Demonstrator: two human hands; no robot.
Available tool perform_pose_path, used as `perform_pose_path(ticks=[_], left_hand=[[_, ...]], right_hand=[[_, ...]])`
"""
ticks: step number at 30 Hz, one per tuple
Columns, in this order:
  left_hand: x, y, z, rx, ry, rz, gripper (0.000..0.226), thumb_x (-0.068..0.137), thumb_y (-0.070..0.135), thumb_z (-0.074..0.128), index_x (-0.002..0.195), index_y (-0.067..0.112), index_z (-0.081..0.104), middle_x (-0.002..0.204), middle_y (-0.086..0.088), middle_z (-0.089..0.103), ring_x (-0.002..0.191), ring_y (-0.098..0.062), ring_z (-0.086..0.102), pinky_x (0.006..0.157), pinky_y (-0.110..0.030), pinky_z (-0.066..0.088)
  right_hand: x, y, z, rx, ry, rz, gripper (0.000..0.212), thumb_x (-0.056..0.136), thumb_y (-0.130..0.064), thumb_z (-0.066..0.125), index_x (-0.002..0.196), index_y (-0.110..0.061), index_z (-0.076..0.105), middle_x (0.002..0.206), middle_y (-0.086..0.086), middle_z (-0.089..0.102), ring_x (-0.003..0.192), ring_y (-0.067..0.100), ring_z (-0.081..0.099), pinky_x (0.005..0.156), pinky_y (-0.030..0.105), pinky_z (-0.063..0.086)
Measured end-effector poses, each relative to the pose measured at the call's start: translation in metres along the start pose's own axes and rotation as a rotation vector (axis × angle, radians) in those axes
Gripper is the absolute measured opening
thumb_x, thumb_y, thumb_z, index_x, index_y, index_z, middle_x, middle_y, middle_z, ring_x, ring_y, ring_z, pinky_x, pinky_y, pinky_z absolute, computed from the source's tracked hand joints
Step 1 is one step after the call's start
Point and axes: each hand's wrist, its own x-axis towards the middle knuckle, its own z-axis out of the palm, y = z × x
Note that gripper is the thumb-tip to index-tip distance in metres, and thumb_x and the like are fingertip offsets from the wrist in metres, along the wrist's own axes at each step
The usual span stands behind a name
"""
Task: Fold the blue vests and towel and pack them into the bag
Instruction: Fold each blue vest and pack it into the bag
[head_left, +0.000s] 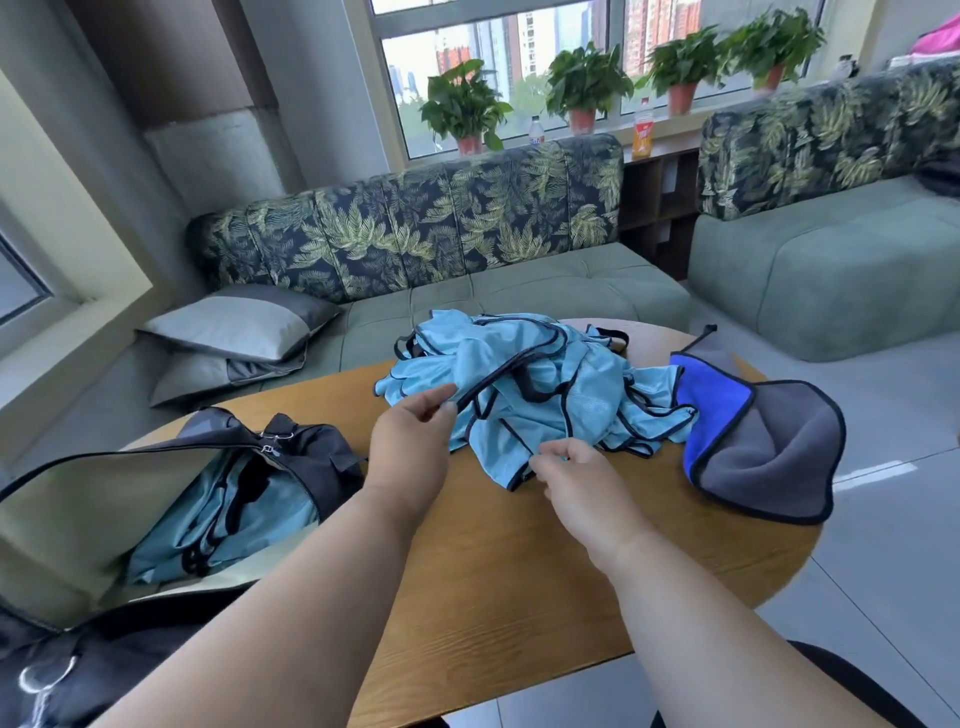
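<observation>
**Two hands working a vest pile**

Bare forearms are reaching up from the bottom of the frame over a wooden desk (519, 571), a leaf-print sofa (415, 228) sitting behind. The left hand (410, 441) is pinching a black strap, and the right hand (576, 473) is pinching a hem of the crumpled blue vests (535, 384) at centre. The towel (769, 447) is lying right, and the open bag (156, 493) left.

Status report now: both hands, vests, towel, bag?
Left hand and right hand pinching vest trim. Vests heaped, unfolded. Towel unfolded beside them. Bag open, some blue fabric inside.
</observation>
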Motion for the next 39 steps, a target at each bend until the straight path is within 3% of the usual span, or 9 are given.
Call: perform_pose_path(ticks=[2, 4, 11, 15, 18, 25, 29, 33, 39], left_hand=[[-0.021, 0.007, -0.015, -0.063, 0.077, 0.077, 0.022, 0.104, 0.018, 0.062, 0.118, 0.029, 0.075, 0.077, 0.003, 0.065, 0.052, -0.013, 0.039, 0.043, -0.019, 0.035], [-0.042, 0.020, -0.034, -0.097, 0.113, 0.153, 0.021, 0.103, 0.015, 0.064, 0.113, 0.028, 0.077, 0.073, 0.001, 0.061, 0.052, -0.015, 0.038, 0.048, -0.021, 0.033], [-0.101, 0.077, -0.093, -0.239, 0.031, 0.359, 0.029, 0.087, 0.021, 0.076, 0.111, 0.037, 0.080, 0.082, -0.011, 0.064, 0.075, -0.027, 0.053, 0.077, -0.048, 0.051], [-0.134, 0.095, -0.113, -0.290, -0.044, 0.415, 0.031, 0.093, 0.001, 0.075, 0.104, 0.029, 0.082, 0.087, -0.002, 0.075, 0.080, -0.016, 0.066, 0.075, -0.024, 0.055], [-0.151, 0.099, -0.125, -0.335, -0.107, 0.384, 0.029, 0.094, -0.002, 0.070, 0.106, 0.022, 0.082, 0.090, -0.014, 0.077, 0.082, -0.018, 0.068, 0.078, -0.024, 0.056], [-0.175, 0.090, -0.143, -0.324, -0.168, 0.322, 0.031, 0.093, 0.002, 0.073, 0.109, 0.028, 0.082, 0.098, -0.025, 0.074, 0.085, -0.029, 0.060, 0.088, -0.046, 0.047], [-0.180, 0.089, -0.158, -0.306, -0.170, 0.339, 0.036, 0.083, 0.008, 0.080, 0.109, 0.033, 0.081, 0.084, -0.006, 0.067, 0.081, -0.026, 0.055, 0.084, -0.044, 0.042], [-0.182, 0.080, -0.173, -0.104, -0.191, 0.336, 0.048, 0.088, -0.004, 0.068, 0.119, 0.032, 0.077, 0.099, 0.000, 0.080, 0.096, -0.019, 0.074, 0.097, -0.041, 0.054], [-0.182, 0.064, -0.177, 0.213, -0.060, 0.340, 0.042, 0.092, 0.004, 0.069, 0.111, 0.041, 0.075, 0.083, 0.016, 0.074, 0.061, -0.010, 0.066, 0.060, -0.017, 0.053]], right_hand=[[0.001, 0.001, 0.000, -0.029, 0.008, -0.060, 0.048, 0.098, -0.034, 0.061, 0.144, -0.032, 0.048, 0.090, -0.003, 0.065, 0.081, 0.018, 0.068, 0.066, 0.029, 0.050], [0.002, 0.003, 0.002, -0.060, 0.019, -0.108, 0.068, 0.096, -0.037, 0.065, 0.155, -0.037, 0.032, 0.106, -0.005, 0.062, 0.076, 0.008, 0.062, 0.063, 0.024, 0.048], [-0.015, 0.012, 0.026, -0.189, -0.015, -0.223, 0.106, 0.086, -0.050, 0.075, 0.157, -0.059, -0.003, 0.162, -0.004, 0.037, 0.112, 0.006, 0.060, 0.092, 0.030, 0.051], [-0.041, 0.008, 0.038, -0.150, 0.020, -0.272, 0.113, 0.087, -0.048, 0.077, 0.146, -0.073, -0.016, 0.170, -0.009, 0.021, 0.139, 0.018, 0.051, 0.107, 0.037, 0.049], [-0.066, 0.001, 0.046, -0.128, 0.116, -0.347, 0.120, 0.086, -0.045, 0.080, 0.136, -0.079, -0.023, 0.167, -0.009, 0.027, 0.134, 0.012, 0.055, 0.100, 0.033, 0.052], [-0.107, -0.018, 0.063, -0.301, 0.177, -0.507, 0.089, 0.089, -0.049, 0.074, 0.150, -0.069, 0.012, 0.135, -0.020, 0.043, 0.111, 0.000, 0.056, 0.094, 0.026, 0.052], [-0.111, -0.014, 0.056, -0.479, 0.129, -0.470, 0.057, 0.097, -0.039, 0.061, 0.145, -0.060, 0.040, 0.122, -0.021, 0.040, 0.114, 0.003, 0.053, 0.099, 0.031, 0.052], [-0.107, -0.012, 0.051, -0.451, 0.099, -0.408, 0.048, 0.096, -0.022, 0.056, 0.136, -0.048, 0.056, 0.122, -0.016, 0.042, 0.114, 0.007, 0.054, 0.097, 0.038, 0.055], [-0.073, -0.027, 0.047, -0.402, 0.154, -0.315, 0.051, 0.098, -0.025, 0.055, 0.147, -0.036, 0.049, 0.136, -0.003, 0.047, 0.112, 0.012, 0.054, 0.088, 0.030, 0.045]])
